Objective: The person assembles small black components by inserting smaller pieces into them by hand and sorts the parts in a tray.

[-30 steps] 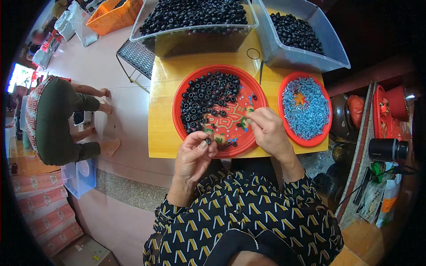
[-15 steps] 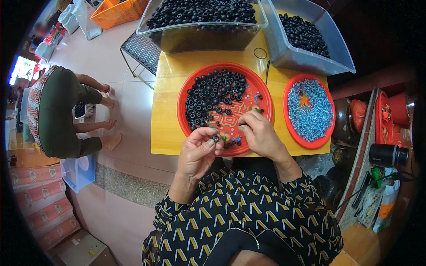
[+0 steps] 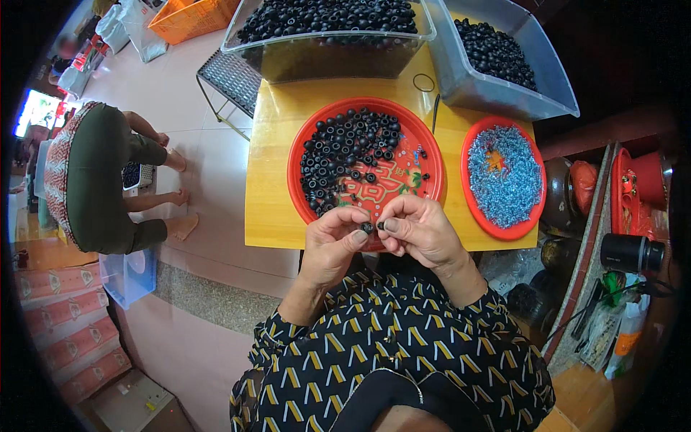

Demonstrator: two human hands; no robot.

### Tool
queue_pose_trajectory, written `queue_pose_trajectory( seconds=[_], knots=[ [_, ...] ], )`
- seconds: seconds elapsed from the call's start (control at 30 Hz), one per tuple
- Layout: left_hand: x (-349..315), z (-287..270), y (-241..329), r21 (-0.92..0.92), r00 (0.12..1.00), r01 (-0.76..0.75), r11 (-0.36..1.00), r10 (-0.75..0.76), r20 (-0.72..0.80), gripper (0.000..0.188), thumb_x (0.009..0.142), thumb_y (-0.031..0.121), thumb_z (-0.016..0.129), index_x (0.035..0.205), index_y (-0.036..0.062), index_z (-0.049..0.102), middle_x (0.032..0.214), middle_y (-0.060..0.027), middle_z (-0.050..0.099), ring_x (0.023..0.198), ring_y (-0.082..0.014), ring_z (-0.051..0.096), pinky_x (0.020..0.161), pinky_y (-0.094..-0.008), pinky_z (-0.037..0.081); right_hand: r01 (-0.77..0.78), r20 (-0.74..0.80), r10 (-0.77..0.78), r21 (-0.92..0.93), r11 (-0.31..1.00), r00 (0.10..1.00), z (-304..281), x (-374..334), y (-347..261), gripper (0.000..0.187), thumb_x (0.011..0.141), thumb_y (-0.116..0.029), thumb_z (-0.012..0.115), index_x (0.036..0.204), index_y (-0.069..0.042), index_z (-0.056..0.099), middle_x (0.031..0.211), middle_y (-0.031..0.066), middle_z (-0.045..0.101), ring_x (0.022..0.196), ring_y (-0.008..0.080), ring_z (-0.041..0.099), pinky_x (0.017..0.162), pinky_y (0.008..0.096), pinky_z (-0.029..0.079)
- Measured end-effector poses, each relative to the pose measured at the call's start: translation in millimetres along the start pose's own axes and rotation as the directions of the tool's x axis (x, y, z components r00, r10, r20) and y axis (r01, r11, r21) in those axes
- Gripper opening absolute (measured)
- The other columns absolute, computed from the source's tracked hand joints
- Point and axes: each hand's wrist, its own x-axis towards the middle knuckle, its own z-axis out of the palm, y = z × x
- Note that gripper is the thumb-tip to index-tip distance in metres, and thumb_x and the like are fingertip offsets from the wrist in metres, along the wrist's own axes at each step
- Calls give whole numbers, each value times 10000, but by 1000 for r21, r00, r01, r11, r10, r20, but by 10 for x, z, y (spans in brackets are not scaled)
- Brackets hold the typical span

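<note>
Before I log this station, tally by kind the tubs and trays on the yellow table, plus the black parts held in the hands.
Clear tubs: 2
Red trays: 2
Held black parts: 2 (left hand 1, right hand 1)
Total: 6

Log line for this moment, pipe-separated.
left hand: pinching small round black piece | right hand: pinching small dark piece | place: at near rim of round red tray

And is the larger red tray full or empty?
Partly full: black pieces crowd the left of the larger red tray, while much of its printed bottom shows at right.
</note>
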Motion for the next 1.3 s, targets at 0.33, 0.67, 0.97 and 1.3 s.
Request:
queue_pose_trajectory(
  seconds=[0.33, 0.67, 0.97, 1.3],
  knots=[
    [6, 3, 11, 227, 992, -118, 967, 107, 61, 203, 767, -24, 598, 964, -37, 553, 974, -68, 515, 892, -143, 523, 780, -257, 435, 31, 0, -31, -149, 988, 1000, 51, -18, 9, 101, 832, -109, 579, 847, -15, 544, 709, 15, 559, 564, 50, 523, 454, 156, 414],
    [19, 103, 111, 623, 954, -298, 724, 235, 184, 145, 740, -33, 575, 884, -42, 565, 874, -88, 515, 802, -155, 510, 699, -248, 424, -19, 34, 23, -109, 994, 999, 5, -2, 56, 151, 830, -152, 592, 868, -15, 542, 684, 8, 557, 545, 48, 525, 447, 150, 407],
    [48, 103, 143, 724, 929, -369, 582, 220, 296, 124, 713, -7, 605, 833, -3, 574, 778, -69, 499, 733, -167, 479, 651, -270, 396, -108, 185, 98, 45, 993, 978, -78, -32, 167, 265, 860, -248, 547, 950, 0, 541, 695, 22, 543, 545, 76, 495, 452, 191, 384],
    [75, 164, 121, 716, 912, -409, 566, 233, 337, 125, 683, 42, 638, 791, 29, 576, 675, -54, 503, 638, -183, 479, 611, -290, 369, -88, 225, 62, 104, 991, 972, -82, -70, 180, 240, 844, -248, 574, 860, -14, 526, 630, 4, 495, 481, 51, 431, 425, 168, 343]
  ],
)
